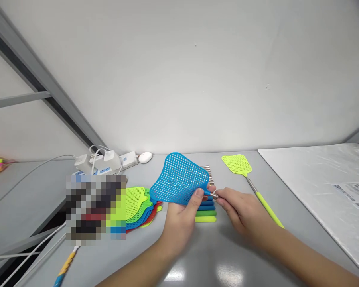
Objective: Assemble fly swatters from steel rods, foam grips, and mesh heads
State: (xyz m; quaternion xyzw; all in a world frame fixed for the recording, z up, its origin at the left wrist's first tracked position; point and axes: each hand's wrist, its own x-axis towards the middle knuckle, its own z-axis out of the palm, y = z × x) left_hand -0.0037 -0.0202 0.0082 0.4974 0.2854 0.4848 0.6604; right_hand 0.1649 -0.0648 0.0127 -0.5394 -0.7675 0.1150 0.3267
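Observation:
A blue perforated fly swatter head [179, 179] is held up above the table, tilted, its narrow neck pointing right. My left hand [181, 223] grips it near the neck, thumb on top. At the neck's end, my right hand [241, 209] pinches a short ribbed metal rod [214, 195] between thumb and fingers. The rod meets the neck; how firmly they are joined I cannot tell. Behind and below my hands lie several coloured handles, including a green handle [206, 213] and a yellow-green handle [206, 219]. Several metal rods [208, 172] show partly behind the blue head.
Fanned swatter heads [134, 201] in several colours lie at left, beside a blurred-out patch. A whole yellow-green fly swatter [266, 207] rests at right. Farther left is a power strip [106, 170] with chargers and cables. Plastic-wrapped white sheeting [314, 179] covers the right side.

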